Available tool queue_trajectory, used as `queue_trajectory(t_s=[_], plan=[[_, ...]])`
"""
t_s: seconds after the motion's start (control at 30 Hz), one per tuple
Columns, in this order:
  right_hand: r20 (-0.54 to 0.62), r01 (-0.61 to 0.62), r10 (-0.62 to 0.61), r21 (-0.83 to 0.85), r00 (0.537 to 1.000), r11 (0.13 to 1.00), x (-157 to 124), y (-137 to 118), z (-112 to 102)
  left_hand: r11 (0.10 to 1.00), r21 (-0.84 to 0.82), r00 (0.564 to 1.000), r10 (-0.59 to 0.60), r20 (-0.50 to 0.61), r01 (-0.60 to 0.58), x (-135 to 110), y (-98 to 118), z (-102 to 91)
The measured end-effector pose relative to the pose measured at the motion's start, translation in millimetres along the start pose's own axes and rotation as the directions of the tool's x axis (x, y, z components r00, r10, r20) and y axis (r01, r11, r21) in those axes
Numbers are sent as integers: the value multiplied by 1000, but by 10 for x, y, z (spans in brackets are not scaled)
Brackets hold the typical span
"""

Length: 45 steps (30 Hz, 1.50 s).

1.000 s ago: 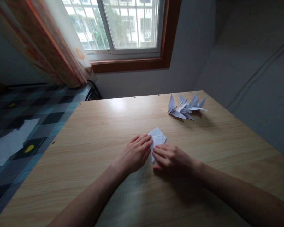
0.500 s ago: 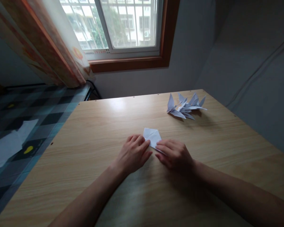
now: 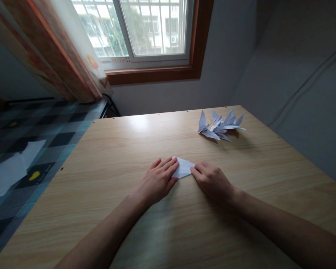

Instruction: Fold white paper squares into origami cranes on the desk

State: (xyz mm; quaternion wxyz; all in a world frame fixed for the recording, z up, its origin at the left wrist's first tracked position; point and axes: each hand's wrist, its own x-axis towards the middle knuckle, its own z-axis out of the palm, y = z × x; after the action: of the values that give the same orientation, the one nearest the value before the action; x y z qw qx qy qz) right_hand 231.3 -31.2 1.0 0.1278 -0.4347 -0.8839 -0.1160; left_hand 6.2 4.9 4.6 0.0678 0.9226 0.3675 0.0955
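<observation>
A small folded white paper (image 3: pixel 184 167) lies flat on the wooden table (image 3: pixel 123 149), between my two hands. My left hand (image 3: pixel 157 180) rests on its left side with fingers stretched out flat, pressing it down. My right hand (image 3: pixel 212 180) has its fingers curled together, fingertips pressing the paper's right corner against the table. Part of the paper is hidden under my fingers.
Several finished white paper cranes (image 3: pixel 220 126) sit in a pile at the table's far right. A window (image 3: pixel 145 30) and an orange curtain (image 3: pixel 53 48) are behind the table. To the left is a checked bed cover (image 3: pixel 30 134) with white paper sheets (image 3: pixel 11 168).
The paper has been folded down from a wider kite shape into a flatter, narrower piece. My right hand moved right along it to the corner; my left hand stayed pressing.
</observation>
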Motion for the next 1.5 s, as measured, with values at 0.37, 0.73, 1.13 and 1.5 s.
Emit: queue_trajectory(t_s=[0.37, 0.73, 1.13, 1.5], plan=[[-47, -112, 110, -41, 993, 993, -9, -78, -52, 991, -129, 998, -39, -57, 31, -39, -29, -12], [-175, 35, 2, 207, 985, 978, 58, 41, 90, 992, -103, 966, 44, -256, -72, -47, -40, -9], [-147, 8, 22, 205, 989, 979, 64, 18, 90, 988, -145, 955, -1, -298, -45, -38, -58, -30], [-114, -109, 172, 425, 978, 899, 66, 117, 123, 984, -140, 958, 65, -280, -108, -47, -39, -45]])
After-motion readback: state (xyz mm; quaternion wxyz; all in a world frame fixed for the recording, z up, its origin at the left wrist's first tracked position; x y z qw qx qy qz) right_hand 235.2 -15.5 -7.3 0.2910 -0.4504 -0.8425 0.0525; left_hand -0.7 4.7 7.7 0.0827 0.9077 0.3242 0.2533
